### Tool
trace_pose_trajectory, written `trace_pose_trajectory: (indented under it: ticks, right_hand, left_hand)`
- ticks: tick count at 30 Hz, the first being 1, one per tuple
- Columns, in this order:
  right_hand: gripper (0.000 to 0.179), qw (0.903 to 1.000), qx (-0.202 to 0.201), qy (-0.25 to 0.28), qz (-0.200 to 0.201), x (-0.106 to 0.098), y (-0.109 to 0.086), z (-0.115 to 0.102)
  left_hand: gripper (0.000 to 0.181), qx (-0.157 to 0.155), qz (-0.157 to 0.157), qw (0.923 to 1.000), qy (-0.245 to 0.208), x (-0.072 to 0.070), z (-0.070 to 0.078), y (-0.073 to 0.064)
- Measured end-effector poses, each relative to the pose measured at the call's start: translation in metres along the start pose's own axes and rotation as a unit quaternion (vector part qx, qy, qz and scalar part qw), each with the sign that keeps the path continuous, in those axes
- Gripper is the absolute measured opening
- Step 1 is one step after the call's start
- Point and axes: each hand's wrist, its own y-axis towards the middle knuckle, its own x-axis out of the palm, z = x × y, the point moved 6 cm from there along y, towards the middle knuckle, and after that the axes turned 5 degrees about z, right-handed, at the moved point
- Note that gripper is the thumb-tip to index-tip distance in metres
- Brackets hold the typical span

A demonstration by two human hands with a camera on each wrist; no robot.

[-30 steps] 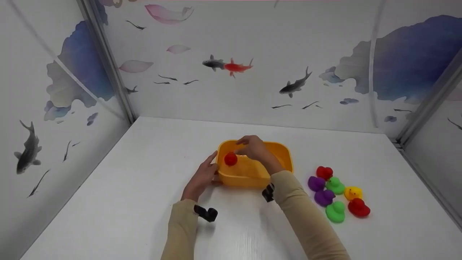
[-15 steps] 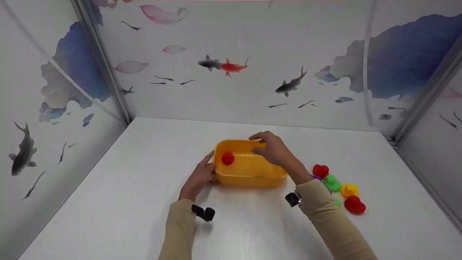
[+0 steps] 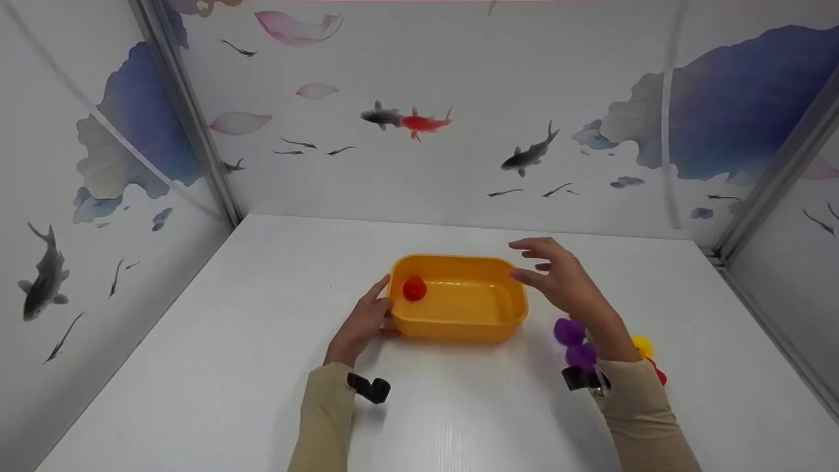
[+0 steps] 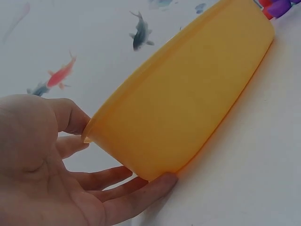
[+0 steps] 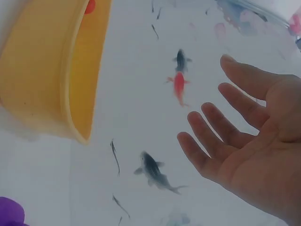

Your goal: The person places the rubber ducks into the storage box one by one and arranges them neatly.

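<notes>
In the head view my left hand (image 3: 360,324) holds the left end of a yellow plastic tub (image 3: 459,332). The left wrist view shows its fingertips at the rim and along the lower edge of the tub's wall (image 4: 188,89). Inside the tub, toward the left, sits a red rubber duck (image 3: 414,288). My right hand (image 3: 567,278) is in the air just beyond the tub's right end, fingers spread and holding nothing. Below its wrist are purple rubber ducks (image 3: 569,332); the right forearm partly covers a yellow duck (image 3: 642,346) and a red duck (image 3: 661,375).
The tub stands on a white table (image 3: 216,367). Behind it rises a white wall panel (image 3: 446,190) printed with fish, with side panels at left and right. The right sleeve (image 3: 645,406) hides part of the duck cluster.
My right hand has moved from over the tub to the right, out past its end, and its forearm now covers some ducks. The left hand and the red duck in the tub stay put.
</notes>
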Motion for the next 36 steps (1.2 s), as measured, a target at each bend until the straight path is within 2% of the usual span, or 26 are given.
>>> trace_pose_trajectory:
  ticks: [5,12,21,31,36]
  right_hand:
    - [0.055,0.9997,0.017,-0.003,0.016,-0.019,-0.012,0.021]
    - [0.069,0.9978,0.058,0.002,0.031,-0.041,-0.020,0.051]
    - [0.067,0.9959,0.072,0.012,0.053,-0.067,-0.024,0.090]
    - [0.075,0.9886,0.137,0.052,0.035,-0.070,-0.031,0.142]
    - [0.075,0.9835,0.167,0.066,0.022,-0.068,-0.037,0.161]
  left_hand:
    - [0.060,0.000,-0.002,1.0000,-0.003,-0.001,0.000,-0.001]
    - [0.061,-0.003,0.004,0.9999,-0.011,-0.003,-0.001,-0.001]
    - [0.062,-0.012,0.011,0.9997,-0.018,0.000,-0.006,0.001]
    - [0.061,-0.009,0.008,0.9999,-0.012,-0.001,-0.004,0.000]
    - [0.061,-0.004,-0.001,0.9999,-0.011,-0.001,-0.003,0.001]
